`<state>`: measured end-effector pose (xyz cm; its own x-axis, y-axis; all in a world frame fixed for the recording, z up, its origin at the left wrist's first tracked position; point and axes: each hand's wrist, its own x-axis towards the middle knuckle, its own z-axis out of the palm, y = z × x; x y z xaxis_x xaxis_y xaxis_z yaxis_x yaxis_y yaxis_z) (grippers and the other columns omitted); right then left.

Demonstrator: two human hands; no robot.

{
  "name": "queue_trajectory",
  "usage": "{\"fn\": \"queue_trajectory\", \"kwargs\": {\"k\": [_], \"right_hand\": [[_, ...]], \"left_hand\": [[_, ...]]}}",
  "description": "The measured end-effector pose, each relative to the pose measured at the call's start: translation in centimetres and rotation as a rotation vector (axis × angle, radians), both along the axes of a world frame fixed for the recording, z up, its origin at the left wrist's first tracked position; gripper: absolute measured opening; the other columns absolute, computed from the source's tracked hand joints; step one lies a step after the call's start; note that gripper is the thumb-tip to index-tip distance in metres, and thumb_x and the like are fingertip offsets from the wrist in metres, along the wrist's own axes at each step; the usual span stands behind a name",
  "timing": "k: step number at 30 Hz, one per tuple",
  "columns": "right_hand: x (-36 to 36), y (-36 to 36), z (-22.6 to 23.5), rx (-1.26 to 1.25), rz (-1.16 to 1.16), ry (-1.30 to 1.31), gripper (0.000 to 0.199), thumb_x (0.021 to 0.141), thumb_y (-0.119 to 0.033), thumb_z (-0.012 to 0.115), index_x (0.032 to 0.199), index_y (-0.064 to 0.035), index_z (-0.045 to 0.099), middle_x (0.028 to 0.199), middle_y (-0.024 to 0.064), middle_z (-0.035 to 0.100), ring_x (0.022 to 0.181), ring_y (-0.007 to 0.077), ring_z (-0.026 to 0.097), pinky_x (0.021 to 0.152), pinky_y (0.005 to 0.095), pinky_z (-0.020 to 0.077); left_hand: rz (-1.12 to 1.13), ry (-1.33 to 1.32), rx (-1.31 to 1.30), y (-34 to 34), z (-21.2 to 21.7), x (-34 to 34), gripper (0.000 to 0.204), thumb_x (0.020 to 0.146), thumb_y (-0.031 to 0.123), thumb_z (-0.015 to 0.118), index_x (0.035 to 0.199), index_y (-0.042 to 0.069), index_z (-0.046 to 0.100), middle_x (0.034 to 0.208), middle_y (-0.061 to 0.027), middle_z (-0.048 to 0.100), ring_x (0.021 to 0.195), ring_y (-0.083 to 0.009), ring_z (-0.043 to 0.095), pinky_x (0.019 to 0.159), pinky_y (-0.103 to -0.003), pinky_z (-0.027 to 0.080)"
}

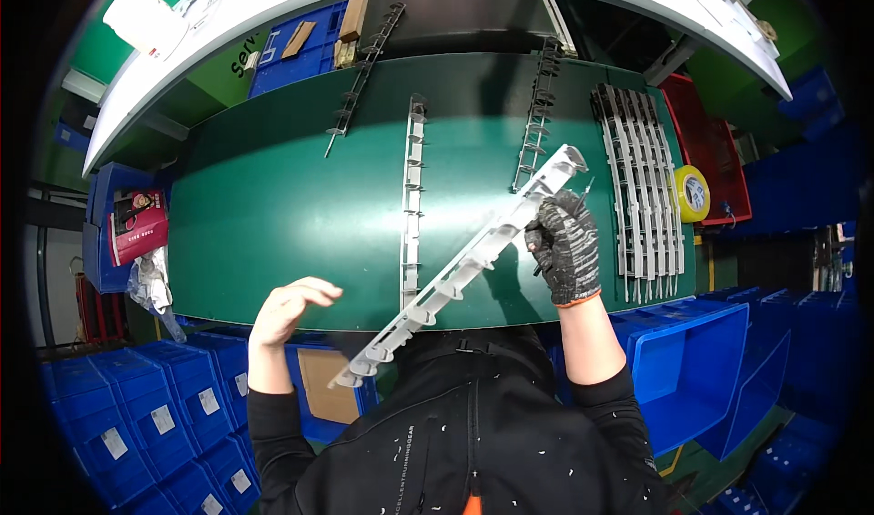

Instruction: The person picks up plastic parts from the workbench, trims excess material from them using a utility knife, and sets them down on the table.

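My right hand (pixel 564 246), in a speckled grey knit glove, grips a long grey plastic strip with clips (pixel 464 267) near its upper end, together with a thin pointed tool. The strip slants from upper right to lower left above the near edge of the green table (pixel 273 205). Bare, with its fingers loosely curled, my left hand (pixel 287 307) hovers at the table's near edge and holds nothing, a little left of the strip's lower end.
Another grey strip (pixel 414 196) lies upright mid-table, and two dark strips (pixel 364 64) (pixel 537 114) lie farther back. Several grey strips (pixel 642 187) are stacked at the right beside a yellow tape roll (pixel 692 193). A red bin (pixel 710 142) and blue bins (pixel 701 360) surround the table.
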<state>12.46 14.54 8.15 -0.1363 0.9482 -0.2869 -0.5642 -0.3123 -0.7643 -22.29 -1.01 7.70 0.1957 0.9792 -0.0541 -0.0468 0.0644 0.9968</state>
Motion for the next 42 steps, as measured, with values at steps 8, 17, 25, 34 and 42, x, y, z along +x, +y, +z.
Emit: {"fn": "queue_trajectory", "kwargs": {"k": [8, 17, 25, 34, 42], "right_hand": [[-4.2, -1.9, 2.9, 0.079, 0.342, -0.198, 0.014, 0.078, -0.004, 0.055, 0.09, 0.0035, 0.055, 0.067, 0.0056, 0.055, 0.051, 0.0112, 0.051, 0.048, 0.0227, 0.0423], [-2.7, -4.2, 2.2, 0.863, 0.286, -1.145, 0.016, 0.079, -0.019, 0.058, 0.079, -0.0032, 0.058, 0.073, 0.0143, 0.058, 0.066, 0.0321, 0.057, 0.058, 0.0384, 0.0452], [-4.2, -5.6, 2.1, 0.96, 0.402, -1.179, 0.018, 0.078, -0.021, 0.059, 0.079, -0.0034, 0.061, 0.069, 0.0127, 0.058, 0.062, 0.0291, 0.057, 0.056, 0.0377, 0.0452], [-2.7, -3.6, 2.6, 0.707, 0.259, -1.115, 0.012, 0.078, -0.012, 0.059, 0.073, -0.001, 0.059, 0.065, 0.0147, 0.056, 0.058, 0.0298, 0.055, 0.055, 0.0349, 0.0427], [-3.0, -4.7, 1.9, 0.848, 0.395, -1.002, 0.016, 0.075, -0.017, 0.062, 0.081, -0.0018, 0.062, 0.076, 0.0153, 0.06, 0.067, 0.0307, 0.058, 0.06, 0.0368, 0.0464]], "left_hand": [[-0.029, -0.291, -0.549, 7.6, 1.8, 13.6, 0.047, 0.092, 0.042, 0.039, 0.102, 0.0, 0.057, 0.079, -0.0104, 0.062, 0.062, -0.0154, 0.059, 0.058, -0.026, 0.05], [0.181, -0.464, -0.549, 7.1, 0.2, 13.5, 0.034, 0.086, 0.032, 0.049, 0.093, -0.001, 0.049, 0.066, -0.0086, 0.05, 0.04, -0.0178, 0.049, 0.036, -0.026, 0.04], [0.238, -0.5, -0.527, 7.4, 0.6, 13.4, 0.037, 0.086, 0.034, 0.051, 0.099, 0.0, 0.047, 0.08, -0.008, 0.049, 0.041, -0.0166, 0.047, 0.037, -0.025, 0.037], [0.179, -0.506, -0.465, 7.2, 0.2, 13.2, 0.037, 0.088, 0.037, 0.048, 0.098, 0.002, 0.046, 0.067, -0.0072, 0.049, 0.04, -0.0157, 0.047, 0.037, -0.025, 0.037], [0.175, -0.546, -0.463, 7.5, -0.2, 13.3, 0.034, 0.087, 0.03, 0.049, 0.092, -0.003, 0.048, 0.074, -0.0096, 0.048, 0.039, -0.018, 0.045, 0.035, -0.026, 0.033]]}}
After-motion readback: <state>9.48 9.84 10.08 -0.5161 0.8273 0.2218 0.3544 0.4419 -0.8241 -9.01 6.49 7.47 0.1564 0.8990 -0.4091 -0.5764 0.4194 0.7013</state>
